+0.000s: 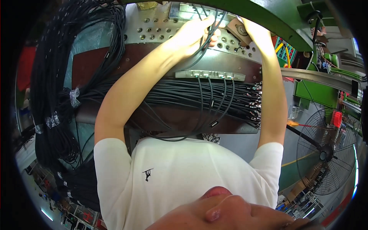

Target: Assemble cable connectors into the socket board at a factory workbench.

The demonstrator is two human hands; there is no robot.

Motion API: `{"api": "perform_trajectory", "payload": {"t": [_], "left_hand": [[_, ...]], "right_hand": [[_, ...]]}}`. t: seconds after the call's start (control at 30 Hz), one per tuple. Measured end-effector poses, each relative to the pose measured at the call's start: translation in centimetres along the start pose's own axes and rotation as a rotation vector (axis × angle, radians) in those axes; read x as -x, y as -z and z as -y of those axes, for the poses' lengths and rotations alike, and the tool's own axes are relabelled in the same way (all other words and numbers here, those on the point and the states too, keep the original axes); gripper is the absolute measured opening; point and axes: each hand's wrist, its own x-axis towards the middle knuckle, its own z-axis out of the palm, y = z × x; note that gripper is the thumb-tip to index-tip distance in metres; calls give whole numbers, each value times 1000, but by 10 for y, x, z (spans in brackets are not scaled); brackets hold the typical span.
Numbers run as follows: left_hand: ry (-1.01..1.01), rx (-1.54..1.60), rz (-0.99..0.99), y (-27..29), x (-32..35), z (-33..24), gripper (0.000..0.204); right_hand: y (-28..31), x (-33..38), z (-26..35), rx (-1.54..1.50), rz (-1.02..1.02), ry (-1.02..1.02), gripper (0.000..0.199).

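My left hand [197, 36] is closed round a few thin black cables [207, 43] in front of the lit metal plate. Their upper ends run up to a bright metal fixture [188, 12] at the far edge. My right hand [251, 25] reaches up beside a brown block [240, 31] with a round centre; the green machine frame hides most of its fingers. Nearer me, a pale slotted bar [180, 74] carries several small connectors, with black cables hanging from them. Below it lies a thick bundle of black cables [184, 93], its stripped ends pointing right.
A green machine frame [270, 15] arches over the far right. Large tied coils of black cable [53, 76] hang at the left. The perforated metal plate [153, 30] lies beyond the brown board [92, 65]. A black caged fan [326, 153] stands at the right.
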Motion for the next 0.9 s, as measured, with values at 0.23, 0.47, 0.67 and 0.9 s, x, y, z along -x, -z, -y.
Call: {"api": "perform_trajectory", "payload": {"t": [0.23, 0.47, 0.67, 0.9], "left_hand": [[117, -193, -32, -9, 11, -5, 41], [109, -113, 9, -9, 28, -22, 42], [117, -143, -29, -5, 21, -9, 40], [-3, -144, 97, 1, 19, -10, 39]], "right_hand": [[-45, -13, -49, 7, -121, 123, 29], [-64, -28, -45, 20, -265, 214, 29], [-69, -50, -35, -57, -64, -185, 30], [-53, -35, -26, 221, -210, 62, 30]]}}
